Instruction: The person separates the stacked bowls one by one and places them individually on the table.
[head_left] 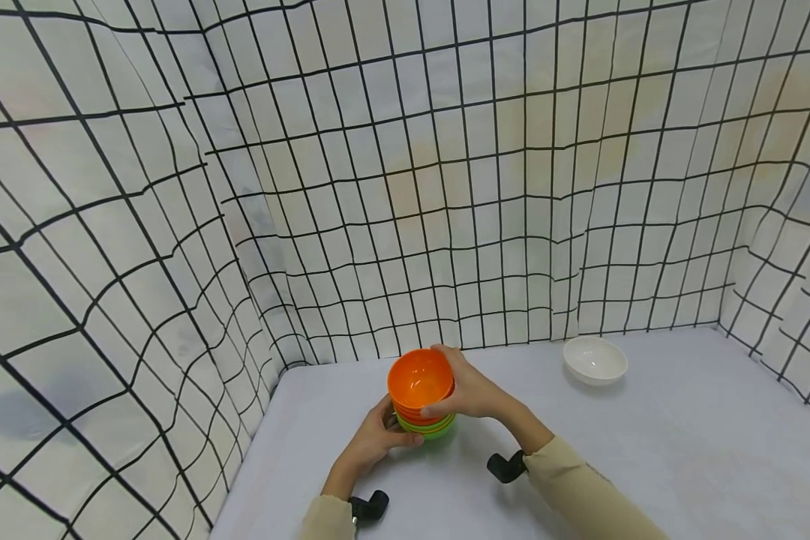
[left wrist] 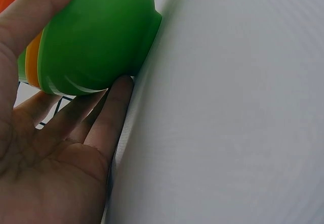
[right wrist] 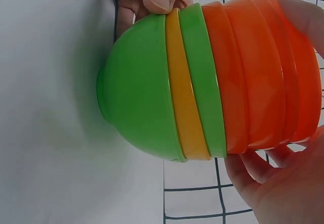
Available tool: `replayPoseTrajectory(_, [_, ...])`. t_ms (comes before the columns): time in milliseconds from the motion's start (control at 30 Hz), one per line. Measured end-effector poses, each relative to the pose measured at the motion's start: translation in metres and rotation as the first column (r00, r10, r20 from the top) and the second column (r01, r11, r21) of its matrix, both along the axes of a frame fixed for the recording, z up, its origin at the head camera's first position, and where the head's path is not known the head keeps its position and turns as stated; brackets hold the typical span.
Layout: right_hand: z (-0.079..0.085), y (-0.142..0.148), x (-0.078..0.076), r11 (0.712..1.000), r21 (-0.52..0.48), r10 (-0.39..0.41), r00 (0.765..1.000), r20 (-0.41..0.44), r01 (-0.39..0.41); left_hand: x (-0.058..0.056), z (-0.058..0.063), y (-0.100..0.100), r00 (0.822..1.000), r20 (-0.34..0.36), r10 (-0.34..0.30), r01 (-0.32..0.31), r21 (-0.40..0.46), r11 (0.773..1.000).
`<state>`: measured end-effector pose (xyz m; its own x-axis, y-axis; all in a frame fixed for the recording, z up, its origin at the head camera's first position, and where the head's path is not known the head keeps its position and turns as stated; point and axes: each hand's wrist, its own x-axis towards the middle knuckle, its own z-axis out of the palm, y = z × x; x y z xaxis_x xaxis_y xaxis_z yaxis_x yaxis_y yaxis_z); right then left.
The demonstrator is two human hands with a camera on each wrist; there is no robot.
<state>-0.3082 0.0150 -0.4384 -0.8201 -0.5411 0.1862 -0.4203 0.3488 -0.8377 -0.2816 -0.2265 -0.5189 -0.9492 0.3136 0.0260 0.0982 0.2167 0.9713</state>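
i see the left hand first, fingers and thumb curled round the lowest green bowl. just above those fingers nest a yellow bowl and a second green bowl; orange bowls top the stack. the right hand grasps these, thumb on the near side, fingertips by the far rim. well beyond its fingers, to the right, a white bowl sits untouched on the table. the coloured bowls look nested to me; only the white one is outside the stack. i can read no brand, label or writing.
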Motion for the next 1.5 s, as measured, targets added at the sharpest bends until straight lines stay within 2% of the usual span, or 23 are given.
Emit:
replayPoseTrajectory(267, [-0.003,-0.004,-0.002,0.999,-0.032,0.009,0.999,0.048,-0.007,0.0,0.0,0.0,1.0,0.008,0.003,-0.003,-0.002,1.0])
replayPoseTrajectory(500, [-0.006,-0.006,-0.004,0.999,-0.039,-0.014,0.999,0.04,0.015,0.0,0.001,0.0,1.0,0.005,0.005,-0.005,0.0,1.0])
replayPoseTrajectory(733, [-0.01,-0.009,-0.003,0.995,-0.092,-0.028,0.999,0.036,0.031,0.002,0.001,0.0,1.0,0.002,0.009,-0.009,-0.006,1.0])
replayPoseTrajectory(1167, [-0.005,-0.008,-0.002,0.993,-0.112,-0.036,0.999,0.007,0.036,0.001,-0.002,-0.001,1.0,0.011,0.005,-0.005,0.001,1.0])
replayPoseTrajectory(1500, [0.011,0.003,0.001,0.984,-0.165,-0.061,0.998,-0.001,0.06,0.001,0.0,-0.001,1.0,0.001,0.014,-0.014,-0.015,1.0])
